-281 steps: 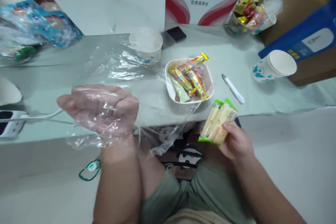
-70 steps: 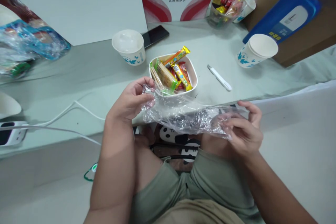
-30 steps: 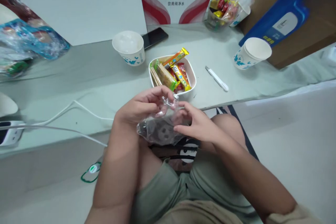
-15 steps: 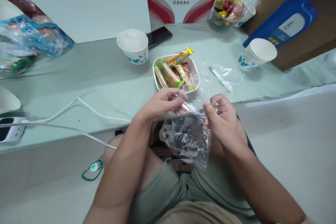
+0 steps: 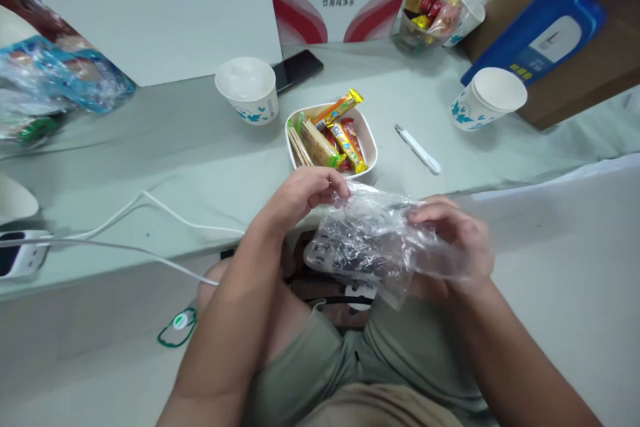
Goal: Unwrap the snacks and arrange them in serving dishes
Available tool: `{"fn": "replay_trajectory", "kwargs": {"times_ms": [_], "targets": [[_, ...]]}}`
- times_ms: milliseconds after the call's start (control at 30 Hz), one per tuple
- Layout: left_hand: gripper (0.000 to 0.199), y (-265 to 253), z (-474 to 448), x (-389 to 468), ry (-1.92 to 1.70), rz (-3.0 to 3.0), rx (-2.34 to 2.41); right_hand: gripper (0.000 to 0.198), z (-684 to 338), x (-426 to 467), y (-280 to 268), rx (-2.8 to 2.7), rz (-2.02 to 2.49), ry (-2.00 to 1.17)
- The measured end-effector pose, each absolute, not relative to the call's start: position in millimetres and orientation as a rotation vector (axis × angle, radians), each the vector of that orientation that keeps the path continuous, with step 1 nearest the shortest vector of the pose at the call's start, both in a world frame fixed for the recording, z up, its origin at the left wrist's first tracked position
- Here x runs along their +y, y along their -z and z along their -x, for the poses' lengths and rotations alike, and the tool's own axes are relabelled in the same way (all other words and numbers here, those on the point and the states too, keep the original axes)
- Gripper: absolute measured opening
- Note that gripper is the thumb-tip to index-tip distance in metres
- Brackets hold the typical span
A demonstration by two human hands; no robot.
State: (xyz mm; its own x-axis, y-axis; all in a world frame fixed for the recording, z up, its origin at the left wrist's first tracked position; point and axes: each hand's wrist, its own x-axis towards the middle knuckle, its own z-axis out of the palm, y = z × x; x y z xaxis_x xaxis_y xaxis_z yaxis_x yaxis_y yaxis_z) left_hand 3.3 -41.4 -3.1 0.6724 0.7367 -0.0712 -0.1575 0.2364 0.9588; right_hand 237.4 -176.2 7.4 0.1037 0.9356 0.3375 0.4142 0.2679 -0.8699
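A crumpled clear plastic bag [image 5: 370,233] hangs between my two hands, over my lap and in front of the table edge. My left hand [image 5: 313,193] is closed on its upper left part, fingers curled inward. On the other side, my right hand [image 5: 457,233] grips the bag's right part, with a fold of film draped across the fingers. Just beyond my left hand sits a white paper bowl [image 5: 373,157] of wrapped snacks [image 5: 325,140]. A white-handled knife or pen-like tool [image 5: 420,150] lies on the cloth, right of the bowl.
Behind the bowl are a paper cup [image 5: 255,103] and a black phone [image 5: 300,70]. Stacked cups [image 5: 483,107], a blue bottle [image 5: 545,33] and a candy tub [image 5: 415,37] stand at the right. A white cable [image 5: 190,219] runs left to a power strip [image 5: 25,253].
The film that lay over the white-handled tool has been drawn toward me, off the table. My right hand has moved right and lower, and the bag is bunched between both hands.
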Motion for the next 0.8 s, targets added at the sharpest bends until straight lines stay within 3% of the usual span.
{"fn": "replay_trajectory", "kwargs": {"times_ms": [133, 267, 367, 500, 567, 700, 800], "targets": [[0.023, 8, -12, -43, -0.792, -1.251, 0.605, 0.004, -222, -177, -6, -1.423, 1.406, -0.529], [0.035, 11, -21, -49, -0.873, -1.156, 0.524, 0.058, -209, -168, 4, -0.993, 1.423, -0.769], [0.047, 10, -20, -51, -0.898, -1.047, 0.488, 0.044, -206, -163, 4, -0.91, 1.49, -1.043], [0.069, 6, -16, -52, -0.77, -0.917, 0.49, 0.024, -204, -164, 2, -0.863, 1.532, -1.071], [0.062, 4, -15, -54, -0.614, -0.929, 0.539, 0.022, -202, -164, 1, -0.82, 1.486, -1.014], [0.031, 2, -17, -56, -0.509, -1.021, 0.617, 0.031, -199, -160, 0, -0.901, 1.541, -0.996], [0.031, 3, -17, -55, -0.595, -1.011, 0.619, 0.026, -199, -157, -2, -1.057, 1.543, -1.065]]}}
